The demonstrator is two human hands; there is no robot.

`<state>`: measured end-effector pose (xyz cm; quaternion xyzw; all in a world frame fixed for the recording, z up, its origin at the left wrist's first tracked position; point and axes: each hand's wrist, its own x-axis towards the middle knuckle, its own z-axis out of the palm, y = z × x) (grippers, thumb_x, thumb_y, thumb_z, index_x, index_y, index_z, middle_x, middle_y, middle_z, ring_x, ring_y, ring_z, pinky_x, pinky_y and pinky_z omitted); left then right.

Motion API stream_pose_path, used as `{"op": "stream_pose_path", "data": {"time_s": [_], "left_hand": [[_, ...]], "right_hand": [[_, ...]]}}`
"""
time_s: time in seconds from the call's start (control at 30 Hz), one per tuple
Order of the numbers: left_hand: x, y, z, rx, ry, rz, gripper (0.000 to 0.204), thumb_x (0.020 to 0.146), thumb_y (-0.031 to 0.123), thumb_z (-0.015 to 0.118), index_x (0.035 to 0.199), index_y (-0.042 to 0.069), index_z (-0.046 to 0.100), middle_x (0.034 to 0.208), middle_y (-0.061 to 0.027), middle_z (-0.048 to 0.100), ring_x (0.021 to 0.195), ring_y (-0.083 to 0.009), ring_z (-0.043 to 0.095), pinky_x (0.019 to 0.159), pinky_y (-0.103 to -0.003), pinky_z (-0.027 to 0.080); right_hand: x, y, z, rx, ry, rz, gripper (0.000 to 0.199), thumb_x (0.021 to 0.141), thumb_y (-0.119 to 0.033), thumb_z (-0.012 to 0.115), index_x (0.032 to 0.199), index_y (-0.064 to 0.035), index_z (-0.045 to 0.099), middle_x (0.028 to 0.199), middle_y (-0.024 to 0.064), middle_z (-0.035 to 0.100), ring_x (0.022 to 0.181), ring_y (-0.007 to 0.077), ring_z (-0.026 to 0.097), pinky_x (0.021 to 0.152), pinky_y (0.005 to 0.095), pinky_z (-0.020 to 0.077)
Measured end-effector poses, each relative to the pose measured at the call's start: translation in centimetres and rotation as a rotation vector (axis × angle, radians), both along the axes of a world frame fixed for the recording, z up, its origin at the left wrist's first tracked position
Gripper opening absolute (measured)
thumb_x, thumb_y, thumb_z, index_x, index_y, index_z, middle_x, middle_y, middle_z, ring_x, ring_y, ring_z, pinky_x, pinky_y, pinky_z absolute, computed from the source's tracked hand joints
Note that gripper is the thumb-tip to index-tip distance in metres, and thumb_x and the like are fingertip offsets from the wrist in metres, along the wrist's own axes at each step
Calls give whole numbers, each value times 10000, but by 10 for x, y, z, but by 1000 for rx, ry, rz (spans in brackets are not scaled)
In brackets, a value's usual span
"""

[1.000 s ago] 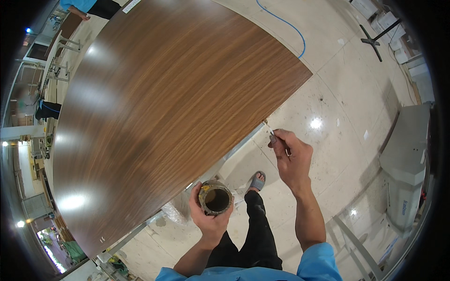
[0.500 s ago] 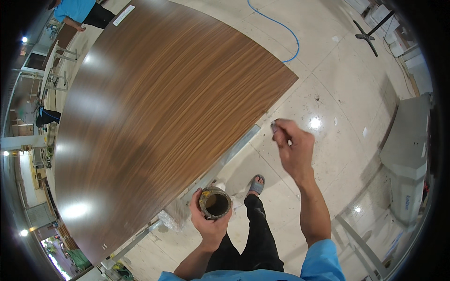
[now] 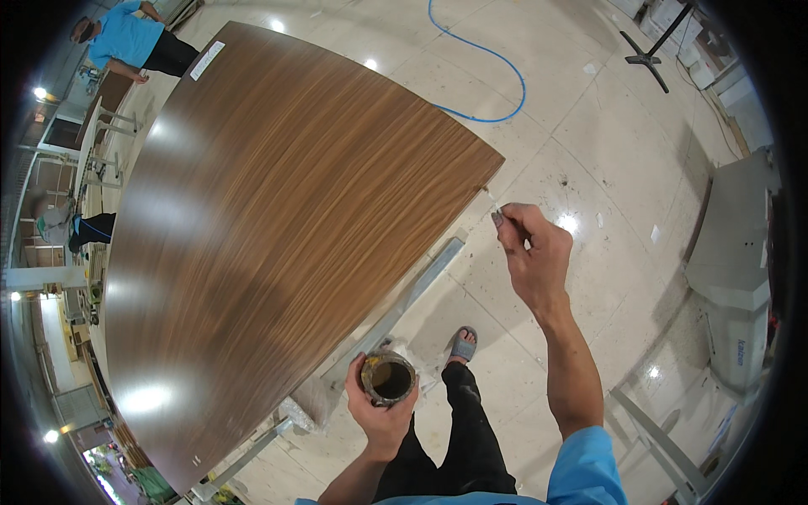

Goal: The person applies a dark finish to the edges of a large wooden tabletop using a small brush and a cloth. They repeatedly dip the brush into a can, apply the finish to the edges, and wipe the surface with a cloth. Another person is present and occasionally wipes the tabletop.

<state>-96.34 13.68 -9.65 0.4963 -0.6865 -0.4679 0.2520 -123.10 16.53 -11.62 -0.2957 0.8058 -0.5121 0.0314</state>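
My left hand [image 3: 380, 427] is wrapped round a round, open-topped can [image 3: 370, 368] with a stained, yellowish-smeared rim; its inside is dark. To the right, my right hand [image 3: 539, 257] pinches a small, thin tool [image 3: 494, 204], partly hidden by my fingers, so its kind is unclear. The pale tip of this tool points at the near edge of a large wood-grain board [image 3: 295, 210], close to its right corner. Whether tip and edge touch, I cannot tell. The brown board has one curved side and carries a white label [image 3: 208, 61] at its far end.
Metal bars [image 3: 429, 273] support the board, with clear plastic wrap [image 3: 303, 408] beside them. A blue hose [image 3: 513, 105] curves over the tiled floor. At right stand a grey machine [image 3: 732, 269] and a metal frame [image 3: 661, 438]. Another person [image 3: 130, 42] is at the far left.
My right hand has come closer to the board's near edge, the thin tool's tip now beside it. The view has shifted slightly. My left hand still holds the can.
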Motion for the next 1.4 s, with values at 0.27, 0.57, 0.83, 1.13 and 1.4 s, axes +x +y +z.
{"op": "stream_pose_path", "data": {"time_s": [0.27,0.57,0.83,1.13,1.4], "left_hand": [[-9,2,-5,-39,30,-13,835,700,54,857,1355,-83,358,1181,-181,578,1064,-232,610,952,-341,488],[-12,4,-2,11,29,-6,830,704,44,851,1357,-84,354,1193,-188,578,1081,-233,605,964,-337,480],[-14,5,-2,27,18,8,826,700,27,848,1355,-83,357,1188,-185,580,1065,-232,611,952,-334,487],[-10,7,-1,2,23,13,821,691,34,858,1343,-84,373,1180,-173,577,1066,-218,603,948,-329,484],[-4,9,2,12,-1,6,825,711,71,844,1379,-63,379,1243,-154,499,1138,-219,530,1001,-336,431]], "right_hand": [[-28,-6,3,-64,168,34,59,854,-18,683,907,-30,659,640,122,592,513,223,553,507,310,440],[-27,0,-4,-133,-22,17,49,885,-52,690,886,-21,652,575,57,564,492,111,506,490,257,412],[-32,0,-2,-97,9,20,71,850,-36,720,839,-19,652,595,83,597,508,117,545,506,258,425],[-4,-3,-2,-102,-28,155,90,827,-39,732,854,-12,651,612,115,602,532,191,584,523,312,455],[14,-2,6,-144,-197,131,74,893,-64,660,940,-10,644,658,120,651,521,208,603,522,322,465]]}}
